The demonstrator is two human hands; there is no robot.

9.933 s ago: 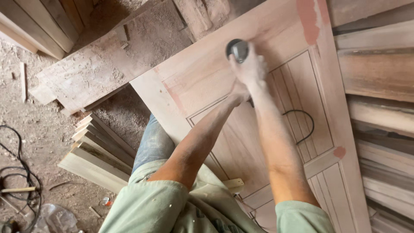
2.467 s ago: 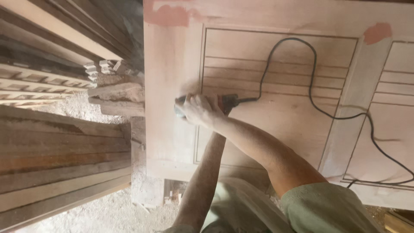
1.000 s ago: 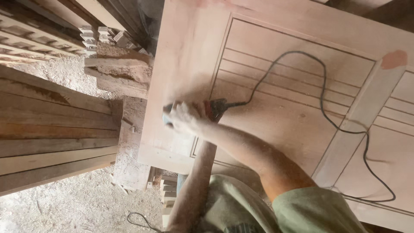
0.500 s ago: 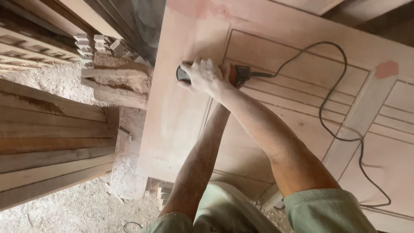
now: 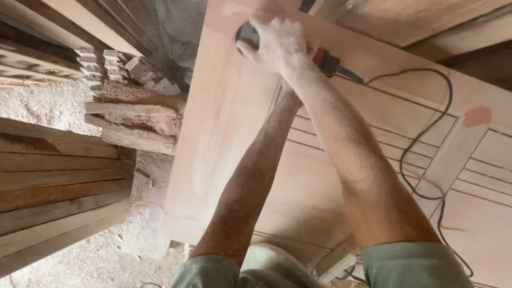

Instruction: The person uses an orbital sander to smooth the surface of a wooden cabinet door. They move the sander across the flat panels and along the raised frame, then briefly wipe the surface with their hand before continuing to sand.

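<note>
Gripping a dark-bodied power sander (image 5: 250, 36) up at twelve o'clock, the right hand (image 5: 282, 45) wraps its dusty fingers (image 5: 266, 32) over the top of the tool and presses it flat onto the pale wooden door (image 5: 224, 122). The left hand sits under or behind the right one, so I cannot tell whether it is clenched on the sander or only steadying it; only its forearm shows, running from six o'clock upward. The sander rests on the door's outer frame strip, close to the top edge of the view and just left of the recessed panel grooves.

The black power cord (image 5: 426, 133) leaves the tool's orange-and-black rear end at one o'clock, loops across the panel toward three o'clock and trails down to five. It seems likely that a pull back toward the body would drag the loop over the sanded face, or let the pad ride over it. Working at full reach also looks prone to tipping the pad and gouging the frame edge.

Counted: one sander, one cord, one door, two arms, one pinkish filler patch (image 5: 478, 116) at three o'clock, one stack of planks (image 5: 58, 186) at nine o'clock, and sawdust (image 5: 42, 106) on the ground.
</note>
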